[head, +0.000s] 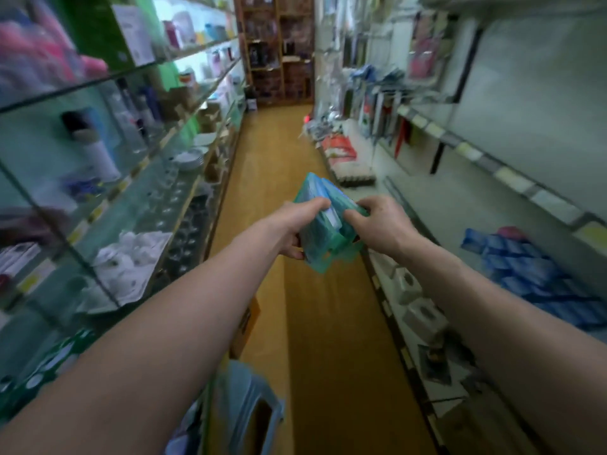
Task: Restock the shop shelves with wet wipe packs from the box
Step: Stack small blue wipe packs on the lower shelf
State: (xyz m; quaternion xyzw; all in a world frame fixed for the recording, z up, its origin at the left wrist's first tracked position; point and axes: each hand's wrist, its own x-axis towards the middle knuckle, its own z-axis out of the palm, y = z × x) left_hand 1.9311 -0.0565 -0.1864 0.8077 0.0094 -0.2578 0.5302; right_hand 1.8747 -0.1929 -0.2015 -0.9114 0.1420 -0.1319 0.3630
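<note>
green packs held over the aisle, two hands on them

the wet wipe packs (320,239), a blurred green bundle, are in mid-air above the yellow floor (279,149). the bundle's long axis runs away from the person down the aisle, with the far end tipped upward. the left hand (292,224) grips the left side, thumb curled over the top and fingers underneath. the right hand (384,224) grips the right side with fingers curled onto the wrapper, so the bundle sits between the two hands. glass shelves (98,198) crowd the left. the white shelf (460,205) on the right has bare room beside the bundle, with blue packs (532,274) nearer the person.
</note>
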